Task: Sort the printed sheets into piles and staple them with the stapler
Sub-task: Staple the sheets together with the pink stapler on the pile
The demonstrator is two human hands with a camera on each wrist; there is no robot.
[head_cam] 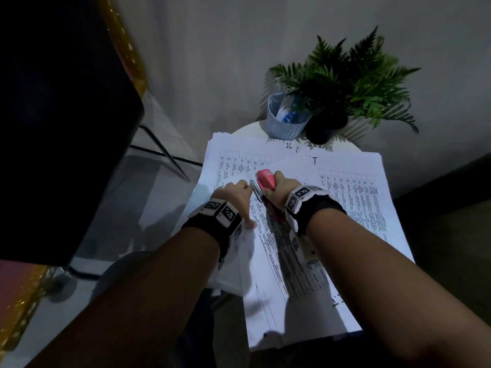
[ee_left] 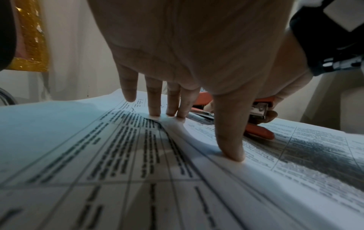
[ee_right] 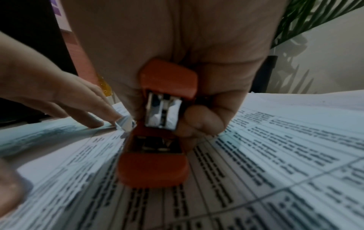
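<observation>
Nearest the near edge of the worktop (head_cam: 255, 128), printed sheets (head_cam: 265, 301) hang over the rim, so the edge itself is hidden under paper. Both forearms cross above these sheets, and the wrist bands cover part of the print.

Toward the middle, the left hand (head_cam: 235, 193) lies with straight fingers (ee_left: 154, 99) and thumb pressing down on the top sheet, which buckles into a ridge between them; this grip closes on nothing. Touching it on the right, the right hand (head_cam: 279, 189) has its grip curled round the red stapler (head_cam: 266, 179), thumb on one side, fingers on the other. The stapler stands on the paper in the middle of the worktop with its mouth open, and a curled paper corner (ee_right: 125, 124) sits just beside that mouth; whether the corner lies inside cannot be told.

Further on, two overlapping piles spread toward the left and right edges. At the far edge stand a pale textured cup (head_cam: 285, 118) and a fern in a dark pot (head_cam: 345, 83), touching each other. The cup's contents are too dim to make out. A dark chair (head_cam: 66, 115) fills the left.
</observation>
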